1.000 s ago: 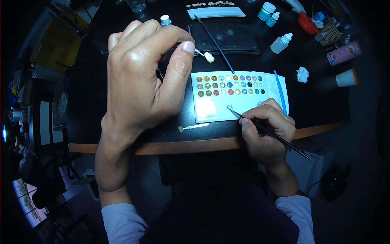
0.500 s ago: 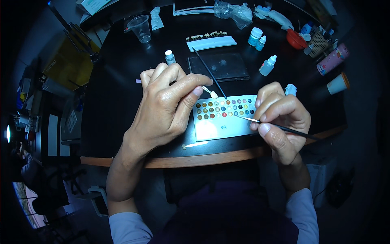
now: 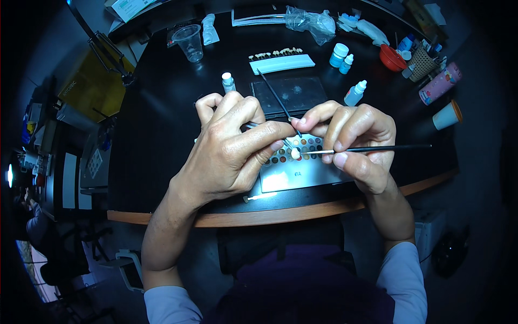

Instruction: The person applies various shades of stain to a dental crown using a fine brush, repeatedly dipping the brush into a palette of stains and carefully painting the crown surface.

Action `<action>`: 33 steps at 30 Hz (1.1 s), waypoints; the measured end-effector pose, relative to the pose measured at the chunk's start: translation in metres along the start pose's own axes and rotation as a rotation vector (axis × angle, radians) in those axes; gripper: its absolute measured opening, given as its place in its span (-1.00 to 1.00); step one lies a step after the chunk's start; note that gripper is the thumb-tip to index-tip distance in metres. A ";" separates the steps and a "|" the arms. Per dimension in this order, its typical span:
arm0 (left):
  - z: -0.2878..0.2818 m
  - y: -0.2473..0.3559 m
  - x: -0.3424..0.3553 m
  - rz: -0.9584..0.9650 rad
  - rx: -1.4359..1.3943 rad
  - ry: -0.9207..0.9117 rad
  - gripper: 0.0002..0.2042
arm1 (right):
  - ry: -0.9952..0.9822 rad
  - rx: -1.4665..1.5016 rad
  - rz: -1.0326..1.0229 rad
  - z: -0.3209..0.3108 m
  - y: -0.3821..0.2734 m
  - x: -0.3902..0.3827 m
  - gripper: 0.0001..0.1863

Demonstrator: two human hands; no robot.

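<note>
Tooth-shaped piece hung over the palette on the table, borne on a thin holder. Left hand had its grip pinched on that holder; right hand gripped a slim brush, tip at the piece, contact unclear.

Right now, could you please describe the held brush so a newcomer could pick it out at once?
On the black table, find the white palette of coloured dots. Over its right side, the right hand pinches a slim brush, tip toward a small white tooth. Unlike the other brush, slanting across the dark pad, this one runs nearly sideways.
</note>
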State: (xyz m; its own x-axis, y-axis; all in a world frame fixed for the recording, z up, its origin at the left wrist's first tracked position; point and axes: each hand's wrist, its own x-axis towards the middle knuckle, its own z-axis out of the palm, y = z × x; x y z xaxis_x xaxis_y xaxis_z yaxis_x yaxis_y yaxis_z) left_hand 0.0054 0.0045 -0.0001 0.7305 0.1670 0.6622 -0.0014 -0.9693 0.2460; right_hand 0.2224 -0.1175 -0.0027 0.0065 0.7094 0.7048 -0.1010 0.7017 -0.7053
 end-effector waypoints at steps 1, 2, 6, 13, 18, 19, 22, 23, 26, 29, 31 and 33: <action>-0.001 0.000 -0.001 -0.004 0.002 0.001 -0.80 | 0.002 0.017 0.006 0.000 -0.001 -0.001 -0.97; -0.001 0.000 -0.001 0.002 0.002 -0.002 -0.79 | 0.012 0.010 -0.004 0.001 0.000 -0.003 -0.96; -0.003 -0.003 0.000 0.042 -0.009 0.002 -0.78 | 0.032 -0.036 -0.059 0.005 0.003 -0.004 -0.93; -0.003 -0.002 -0.001 0.065 -0.014 0.009 -0.79 | 0.008 -0.048 -0.061 0.007 0.008 -0.008 -0.94; -0.001 -0.004 -0.001 0.081 0.004 -0.009 -0.81 | 0.030 -0.055 -0.087 0.007 0.011 -0.011 -0.91; -0.002 -0.003 0.000 0.082 0.004 -0.010 -0.81 | 0.030 -0.052 -0.093 0.006 0.012 -0.011 -0.91; -0.003 -0.002 0.000 0.085 -0.001 -0.022 -0.81 | 0.040 -0.059 -0.095 0.006 0.011 -0.012 -0.90; -0.003 -0.002 0.000 0.090 0.002 -0.019 -0.81 | 0.040 -0.057 -0.097 0.006 0.011 -0.011 -0.90; -0.003 -0.003 -0.001 0.097 -0.003 -0.015 -0.80 | -0.012 -0.121 -0.120 0.003 0.011 -0.012 -0.90; -0.004 -0.002 0.000 0.099 -0.004 -0.017 -0.80 | -0.017 -0.131 -0.118 0.004 0.009 -0.010 -0.89; -0.004 -0.002 -0.001 0.096 -0.001 -0.022 -0.79 | -0.015 -0.127 -0.132 0.005 0.010 -0.010 -0.88; -0.004 -0.002 0.000 0.096 0.000 -0.022 -0.79 | -0.018 -0.136 -0.139 0.006 0.010 -0.009 -0.88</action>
State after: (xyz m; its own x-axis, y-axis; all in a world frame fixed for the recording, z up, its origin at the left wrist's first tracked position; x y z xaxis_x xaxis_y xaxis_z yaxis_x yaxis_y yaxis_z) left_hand 0.0022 0.0068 0.0022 0.7420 0.0697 0.6667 -0.0719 -0.9806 0.1824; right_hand 0.2155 -0.1174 -0.0158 -0.0068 0.6046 0.7965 0.0347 0.7962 -0.6040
